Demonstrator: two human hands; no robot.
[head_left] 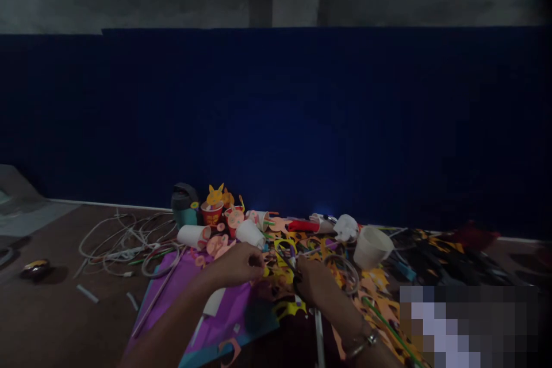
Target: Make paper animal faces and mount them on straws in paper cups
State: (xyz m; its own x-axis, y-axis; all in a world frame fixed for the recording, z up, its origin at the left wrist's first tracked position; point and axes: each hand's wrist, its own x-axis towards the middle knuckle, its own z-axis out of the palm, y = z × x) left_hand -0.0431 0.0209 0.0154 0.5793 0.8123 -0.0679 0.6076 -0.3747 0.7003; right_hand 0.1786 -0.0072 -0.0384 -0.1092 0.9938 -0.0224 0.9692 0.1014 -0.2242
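My left hand (241,264) is closed in a pinch over the paper pile, with a small yellow paper piece (266,271) at its fingertips. Just to its right, my right hand (315,283) is closed around what looks like a pair of scissors (287,254), their dark blades angled up and left; the fingers hide part of the handles. Yellow paper scraps (293,309) with cut-out holes lie under and between both hands. Beneath my left forearm are purple sheets (235,322) on a blue one.
Behind the hands lie white paper cups (194,236); a red cup (213,215) holds an orange animal cut-out (214,195). A teal bottle (184,207), coiled white cable (125,241), a cream cup (373,247) and a tape roll (345,273) surround them. A blue partition (276,126) rises behind.
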